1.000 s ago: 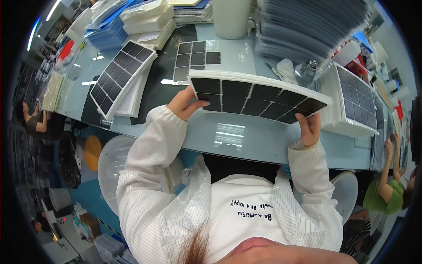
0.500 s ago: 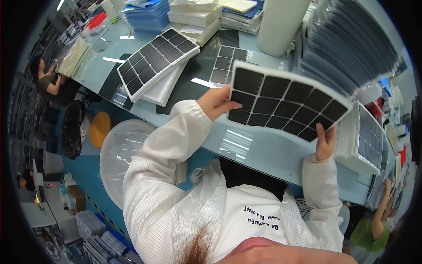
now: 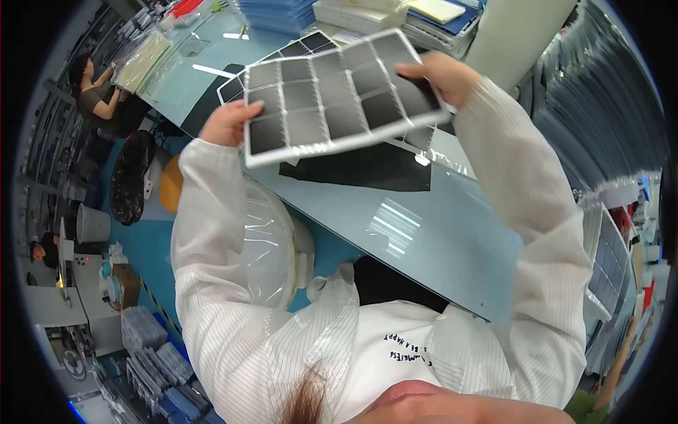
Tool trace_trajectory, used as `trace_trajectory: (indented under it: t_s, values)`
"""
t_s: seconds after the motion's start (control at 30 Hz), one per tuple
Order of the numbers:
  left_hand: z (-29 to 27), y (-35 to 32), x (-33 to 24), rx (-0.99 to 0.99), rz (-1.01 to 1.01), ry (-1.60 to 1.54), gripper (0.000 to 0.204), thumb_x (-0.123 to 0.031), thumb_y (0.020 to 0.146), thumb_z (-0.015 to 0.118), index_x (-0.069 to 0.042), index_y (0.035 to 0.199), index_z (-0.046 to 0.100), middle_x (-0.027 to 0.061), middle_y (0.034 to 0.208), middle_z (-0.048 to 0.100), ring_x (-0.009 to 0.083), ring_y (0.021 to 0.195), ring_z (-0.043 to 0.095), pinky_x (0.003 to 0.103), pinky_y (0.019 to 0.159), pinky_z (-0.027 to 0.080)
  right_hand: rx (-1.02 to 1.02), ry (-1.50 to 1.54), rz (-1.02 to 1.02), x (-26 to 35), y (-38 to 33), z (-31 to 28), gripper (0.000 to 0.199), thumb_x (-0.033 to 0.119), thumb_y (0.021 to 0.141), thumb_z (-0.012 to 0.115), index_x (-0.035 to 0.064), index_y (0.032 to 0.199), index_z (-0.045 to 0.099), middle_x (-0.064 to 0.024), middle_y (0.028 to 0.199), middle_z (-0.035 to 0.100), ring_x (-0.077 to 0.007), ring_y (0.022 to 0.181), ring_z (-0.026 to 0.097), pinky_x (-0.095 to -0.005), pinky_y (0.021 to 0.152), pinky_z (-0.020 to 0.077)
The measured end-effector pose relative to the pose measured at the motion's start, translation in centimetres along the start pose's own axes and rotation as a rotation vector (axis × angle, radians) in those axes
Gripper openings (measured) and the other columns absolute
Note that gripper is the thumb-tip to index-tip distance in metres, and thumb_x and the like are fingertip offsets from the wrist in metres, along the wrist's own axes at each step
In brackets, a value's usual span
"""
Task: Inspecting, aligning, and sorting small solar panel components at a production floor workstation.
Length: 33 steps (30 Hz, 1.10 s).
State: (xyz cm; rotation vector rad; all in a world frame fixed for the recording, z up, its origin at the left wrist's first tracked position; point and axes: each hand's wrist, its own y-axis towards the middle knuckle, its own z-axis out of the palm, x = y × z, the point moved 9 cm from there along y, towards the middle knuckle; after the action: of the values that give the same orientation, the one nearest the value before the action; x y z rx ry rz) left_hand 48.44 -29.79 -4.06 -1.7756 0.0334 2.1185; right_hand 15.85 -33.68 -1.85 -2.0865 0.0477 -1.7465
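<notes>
Between both hands I hold a thin white-framed sheet (image 3: 332, 102) with a grid of dark grey rectangles, raised and slightly tilted above the table. My left hand (image 3: 227, 123) pinches its left edge, thumb on top. My right hand (image 3: 450, 79) grips its right edge, with fingers partly hidden. Behind and partly under it shows another gridded sheet (image 3: 311, 44) at the top of a pile, mostly covered from sight. A black flat piece (image 3: 371, 169) lies on the table just below the held sheet.
The glass-topped table (image 3: 452, 247) runs diagonally. At its back stand blue sheets (image 3: 275, 15), cream packs (image 3: 360, 14) and a white roll (image 3: 519, 35). A tall stack of clear sheets (image 3: 593, 113) and a gridded stack (image 3: 609, 261) are at right. A white round tub (image 3: 268, 247) stands left. A person (image 3: 99, 99) works far left.
Both hands have carried the gridded sheet leftward from the table's right side to above the pile. My right arm now reaches across the table, and the head view has shifted.
</notes>
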Motion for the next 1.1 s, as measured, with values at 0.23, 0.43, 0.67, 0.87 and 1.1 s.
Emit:
trace_trajectory:
  t_s: [0.23, 0.43, 0.67, 0.87, 1.1]
  values:
    - [-8.5, 2.2, -3.4, -0.194, 0.11, 0.089, 0.026, -0.02, 0.088, 0.065, 0.001, 0.103, 0.062, 0.0084, 0.096, 0.069, 0.0158, 0.084, 0.067, 0.027, 0.077, 0.053, 0.074, -0.049, -0.154, 5.4, 11.8, 4.6, 0.032, 0.022, 0.088, 0.069, -0.0043, 0.104, 0.065, -0.0132, 0.097, 0.069, -0.022, 0.082, 0.067, -0.0339, 0.073, 0.0538]
    - [-11.1, 2.9, -0.9, -0.236, 0.071, 0.082, 0.023, -0.019, 0.09, 0.064, 0.001, 0.102, 0.061, 0.0067, 0.094, 0.068, 0.013, 0.081, 0.067, 0.025, 0.075, 0.054, 0.069, -0.18, -0.226, 4.8, 14.9, 6.6, 0.04, 0.025, 0.086, 0.071, -0.0083, 0.106, 0.064, -0.0155, 0.098, 0.068, -0.023, 0.083, 0.067, -0.0335, 0.074, 0.0535]
    - [-10.6, 2.0, -0.7, -0.264, 0.083, 0.091, 0.024, -0.021, 0.09, 0.064, 0.0, 0.102, 0.061, 0.0048, 0.092, 0.068, 0.0112, 0.079, 0.066, 0.024, 0.074, 0.054, 0.085, -0.162, -0.225, 4.6, 14.9, 7.0, 0.042, 0.028, 0.084, 0.073, -0.0083, 0.105, 0.066, -0.0169, 0.098, 0.067, -0.0222, 0.081, 0.066, -0.0333, 0.073, 0.0525]
    - [-10.7, 1.3, -0.1, -0.323, 0.072, 0.146, 0.027, -0.027, 0.09, 0.066, -0.001, 0.099, 0.063, 0.0036, 0.089, 0.068, 0.0088, 0.075, 0.064, 0.022, 0.069, 0.054, 0.054, -0.242, -0.233, 4.3, 15.2, 7.1, 0.043, 0.029, 0.084, 0.074, -0.0071, 0.105, 0.066, -0.0169, 0.097, 0.068, -0.0236, 0.081, 0.066, -0.032, 0.072, 0.0516]
    - [-10.9, -0.2, -1.4, -0.552, 0.023, 0.677, 0.043, -0.046, 0.09, 0.062, -0.005, 0.078, 0.061, 0.0011, 0.056, 0.057, 0.0064, 0.04, 0.048, 0.018, 0.039, 0.036, -0.062, -0.481, -0.343, 5.1, 16.1, 6.0, 0.07, 0.046, 0.072, 0.08, -0.0073, 0.115, 0.062, -0.0222, 0.111, 0.063, -0.0282, 0.098, 0.065, -0.036, 0.086, 0.0501]
